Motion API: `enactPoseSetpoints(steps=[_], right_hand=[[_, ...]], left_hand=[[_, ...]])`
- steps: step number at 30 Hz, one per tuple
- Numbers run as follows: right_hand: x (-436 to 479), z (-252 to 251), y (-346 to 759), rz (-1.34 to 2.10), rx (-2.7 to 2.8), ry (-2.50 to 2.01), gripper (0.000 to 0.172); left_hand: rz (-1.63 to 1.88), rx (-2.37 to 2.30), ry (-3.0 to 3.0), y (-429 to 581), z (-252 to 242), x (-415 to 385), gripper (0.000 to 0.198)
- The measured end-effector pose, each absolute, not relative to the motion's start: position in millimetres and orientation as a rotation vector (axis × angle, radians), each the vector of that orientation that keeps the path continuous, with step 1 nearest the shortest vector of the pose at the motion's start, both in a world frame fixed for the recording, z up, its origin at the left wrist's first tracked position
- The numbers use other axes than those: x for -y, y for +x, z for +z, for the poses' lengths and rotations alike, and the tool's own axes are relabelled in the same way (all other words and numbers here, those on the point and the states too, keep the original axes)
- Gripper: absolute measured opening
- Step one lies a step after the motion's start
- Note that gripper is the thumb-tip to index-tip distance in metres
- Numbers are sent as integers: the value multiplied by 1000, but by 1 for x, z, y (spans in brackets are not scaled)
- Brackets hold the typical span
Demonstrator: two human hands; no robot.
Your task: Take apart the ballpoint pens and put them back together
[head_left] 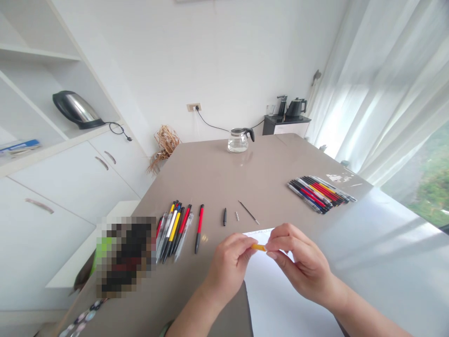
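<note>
My left hand point(229, 262) pinches one end of a short yellow pen barrel point(259, 247) between thumb and fingers. The fingertips of my right hand point(301, 267) close on its other end, above a white sheet of paper point(277, 299). Much of the barrel is hidden by my fingers. Just beyond my hands lie a black pen grip section point(225, 216), a small metal spring point(237, 216) and a thin ink refill point(249, 213), all apart from one another. To their left a red and black pen point(199, 229) lies alone.
Several pens point(174, 231) form a group at the left, beside a pixelated patch. Another row of pens point(319, 193) lies at the right, near paper scraps point(339, 178). A glass pot point(238, 141) stands at the table's far end.
</note>
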State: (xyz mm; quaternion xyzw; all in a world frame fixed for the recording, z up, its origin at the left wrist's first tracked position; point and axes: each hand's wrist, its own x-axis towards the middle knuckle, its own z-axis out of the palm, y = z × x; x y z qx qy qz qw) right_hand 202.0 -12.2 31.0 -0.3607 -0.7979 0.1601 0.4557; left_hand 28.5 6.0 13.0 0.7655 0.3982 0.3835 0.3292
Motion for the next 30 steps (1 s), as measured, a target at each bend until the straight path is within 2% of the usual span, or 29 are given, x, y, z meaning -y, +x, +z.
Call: enactPoseSetpoints(steps=[21,26,28,30], right_hand=[[10,29,202,377,1959,-885,27],[7,29,208,395,1813,-936,18],[2,30,212,391,1693,-1093,10],[-9,31,216,422,1634,-1314,9]], left_hand=[[987,-1079,2016,28,10,-7,19],[1018,-1058,1945,28,9,-6,17],[1032,-1078,1823,27,6,-7,18],[1039,-1114,1637,26,3,-8,21]])
